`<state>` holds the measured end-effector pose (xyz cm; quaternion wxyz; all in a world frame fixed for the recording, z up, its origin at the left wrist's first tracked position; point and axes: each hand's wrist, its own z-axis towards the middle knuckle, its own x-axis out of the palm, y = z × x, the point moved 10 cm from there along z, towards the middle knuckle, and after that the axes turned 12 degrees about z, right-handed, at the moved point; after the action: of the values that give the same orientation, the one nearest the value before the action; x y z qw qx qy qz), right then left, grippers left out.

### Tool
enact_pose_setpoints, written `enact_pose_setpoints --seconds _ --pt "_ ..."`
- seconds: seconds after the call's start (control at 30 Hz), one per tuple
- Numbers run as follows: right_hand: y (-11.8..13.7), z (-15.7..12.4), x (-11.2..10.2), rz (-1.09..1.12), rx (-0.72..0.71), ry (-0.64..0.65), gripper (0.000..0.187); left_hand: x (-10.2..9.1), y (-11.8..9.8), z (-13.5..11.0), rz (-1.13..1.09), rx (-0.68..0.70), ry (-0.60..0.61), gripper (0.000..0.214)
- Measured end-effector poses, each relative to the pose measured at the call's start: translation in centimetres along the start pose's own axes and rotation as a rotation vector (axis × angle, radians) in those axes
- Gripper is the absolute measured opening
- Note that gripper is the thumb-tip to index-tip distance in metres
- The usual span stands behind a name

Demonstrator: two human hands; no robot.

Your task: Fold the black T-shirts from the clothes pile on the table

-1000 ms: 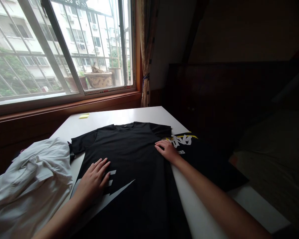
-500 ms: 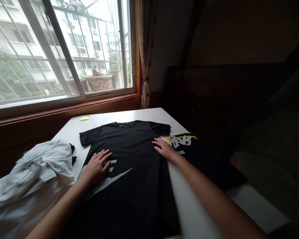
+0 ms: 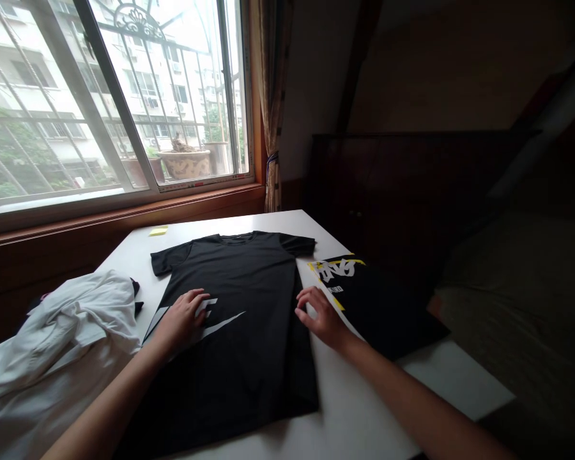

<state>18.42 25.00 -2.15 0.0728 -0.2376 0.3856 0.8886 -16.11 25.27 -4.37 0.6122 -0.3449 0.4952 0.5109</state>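
Observation:
A black T-shirt [image 3: 234,332] with a pale grey print lies spread out, its collar toward the window and its hem near me. On its left side, over the print, rests my left hand [image 3: 184,314], fingers stretched out and holding nothing. My right hand [image 3: 320,316] is just off the shirt's right edge, fingers loosely bent and apart, with nothing visible in it. Whether its fingertips touch the shirt edge I cannot tell. To its right lies a dark garment [image 3: 388,313] with white lettering and yellow trim.
A crumpled white cloth pile [image 3: 71,338] sits at the left of the white table [image 3: 268,220]. Near the far left corner is a yellow sticky note [image 3: 158,230]. Beyond stand a barred window [image 3: 172,96] and a tied curtain [image 3: 273,115]. Dark furniture [image 3: 388,179] fills the right.
My right hand has come off the shirt and drawn slightly back toward me, its fingers more bent. My left hand stays on the print. The shirt's hem now shows farther up in view.

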Motion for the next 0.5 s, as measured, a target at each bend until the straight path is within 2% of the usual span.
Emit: enact_pose_setpoints --seconds 0.07,0.2,0.27,0.37,0.5 --pt "2.5 -1.8 1.2 0.086 0.003 0.133 0.009 -1.8 -3.8 -1.4 -0.045 0.080 0.003 0.026" --pt "6.6 -5.2 3.3 0.172 -0.008 0.360 0.023 -5.0 -13.0 -5.4 -0.196 0.260 0.079 0.005" --pt "7.8 -6.3 3.8 0.146 -0.013 0.410 0.033 -5.7 -16.4 -7.1 -0.247 0.316 0.127 0.013" --pt "8.3 -7.6 4.1 0.047 -0.008 0.429 0.043 -5.5 -19.1 -8.6 -0.272 0.361 0.157 0.031" --pt "7.7 -8.7 3.3 -0.035 0.029 0.362 0.034 -4.5 -18.9 -8.9 -0.290 0.342 0.130 0.044"
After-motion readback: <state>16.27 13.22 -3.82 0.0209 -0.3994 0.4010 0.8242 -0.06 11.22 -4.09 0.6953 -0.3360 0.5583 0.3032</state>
